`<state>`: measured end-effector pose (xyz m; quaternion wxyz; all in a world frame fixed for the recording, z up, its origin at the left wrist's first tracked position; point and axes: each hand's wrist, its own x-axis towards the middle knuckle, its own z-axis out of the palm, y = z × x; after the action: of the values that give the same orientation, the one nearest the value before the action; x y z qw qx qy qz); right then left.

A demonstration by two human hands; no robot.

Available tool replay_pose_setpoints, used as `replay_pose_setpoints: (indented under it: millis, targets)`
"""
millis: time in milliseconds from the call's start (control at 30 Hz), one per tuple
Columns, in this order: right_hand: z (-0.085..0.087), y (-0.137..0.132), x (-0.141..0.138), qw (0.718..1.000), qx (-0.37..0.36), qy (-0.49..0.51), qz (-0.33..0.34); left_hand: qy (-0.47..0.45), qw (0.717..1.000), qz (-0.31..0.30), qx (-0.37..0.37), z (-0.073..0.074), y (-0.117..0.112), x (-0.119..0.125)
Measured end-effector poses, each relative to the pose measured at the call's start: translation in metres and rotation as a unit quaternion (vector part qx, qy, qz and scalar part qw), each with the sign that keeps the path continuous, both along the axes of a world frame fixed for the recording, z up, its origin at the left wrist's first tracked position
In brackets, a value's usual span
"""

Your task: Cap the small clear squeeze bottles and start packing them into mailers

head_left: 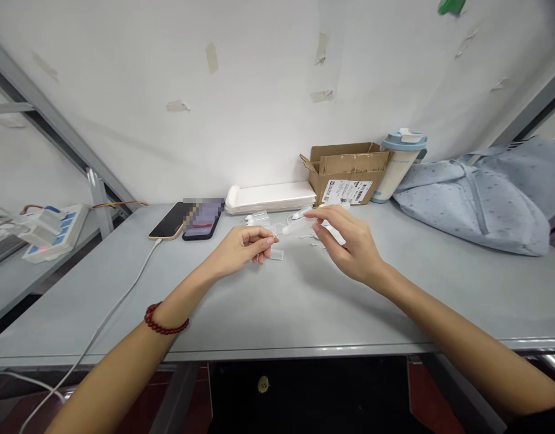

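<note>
Over the middle of the table (259, 307), my right hand (344, 241) grips a small translucent tube-shaped piece (299, 226) between thumb and fingers. Its narrower end points toward my left hand (250, 246). The left fingers are pinched together beside that end, around something small and clear that I cannot make out. A flat clear piece (277, 255) shows just under the left fingertips. Behind the hands lie several similar clear plastic pieces (258, 218), partly hidden by the fingers.
Two phones (169, 222) (202, 224) lie at the left, one with a white cable (123, 295). A long white box (270, 196), an open cardboard box (344, 175) and a tumbler (399, 166) stand along the wall. A blue fabric bag (476, 205) is at right, a power strip (60, 232) at far left.
</note>
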<state>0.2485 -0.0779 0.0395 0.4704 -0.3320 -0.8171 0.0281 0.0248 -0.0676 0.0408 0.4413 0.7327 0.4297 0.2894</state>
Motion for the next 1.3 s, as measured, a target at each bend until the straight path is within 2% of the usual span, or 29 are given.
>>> replay_pose_setpoints:
  millis: [1300]
  targets:
    - [-0.0049,0.0025,0.0013,0.999,0.017,-0.044,0.016,-0.002,1.0,-0.013,-0.004,-0.004,-0.0009,0.0014]
